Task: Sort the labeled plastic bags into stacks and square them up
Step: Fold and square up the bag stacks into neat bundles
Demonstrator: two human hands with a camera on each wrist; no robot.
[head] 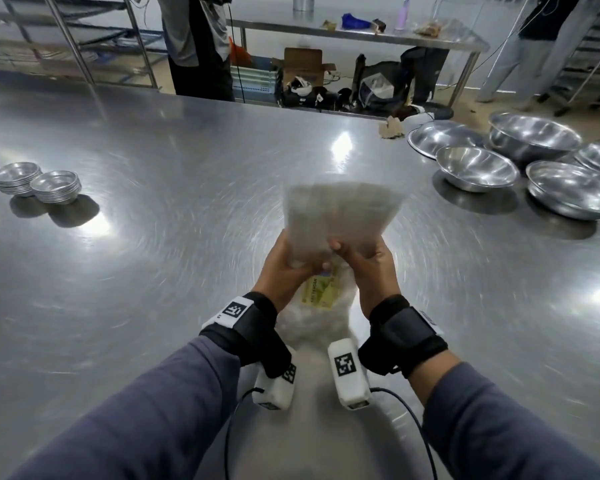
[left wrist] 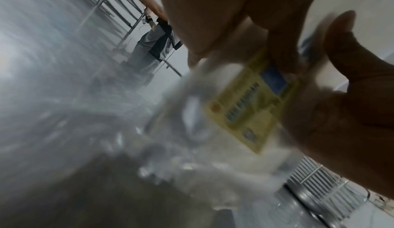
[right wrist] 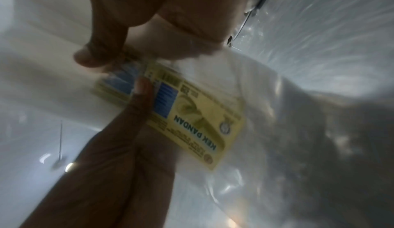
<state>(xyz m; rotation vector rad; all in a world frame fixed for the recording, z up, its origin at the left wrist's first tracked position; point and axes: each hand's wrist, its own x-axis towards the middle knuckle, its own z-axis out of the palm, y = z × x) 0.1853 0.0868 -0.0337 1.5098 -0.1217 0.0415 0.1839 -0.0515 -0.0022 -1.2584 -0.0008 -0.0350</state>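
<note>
Head view: both hands, left (head: 284, 268) and right (head: 371, 268), pinch a fanned sheaf of bags (head: 340, 216) above the worktop (head: 153, 202), fingers curled around its lower, labelled end. Thin, limp, slick film: likely to slide apart, so grip near the labels (right wrist: 192, 113).

- Bare counter (head: 194, 174) lay wide open ahead of me and to my left.
- Two stacks of small metal dishes (head: 37, 183) stood at the far left, well apart from my hands.
- A cluster of large steel bowls (head: 520, 161) crowded the far right.
- A heap of clear bags (head: 312, 320) lay on the counter between my wrists, blocking the near middle.
</note>
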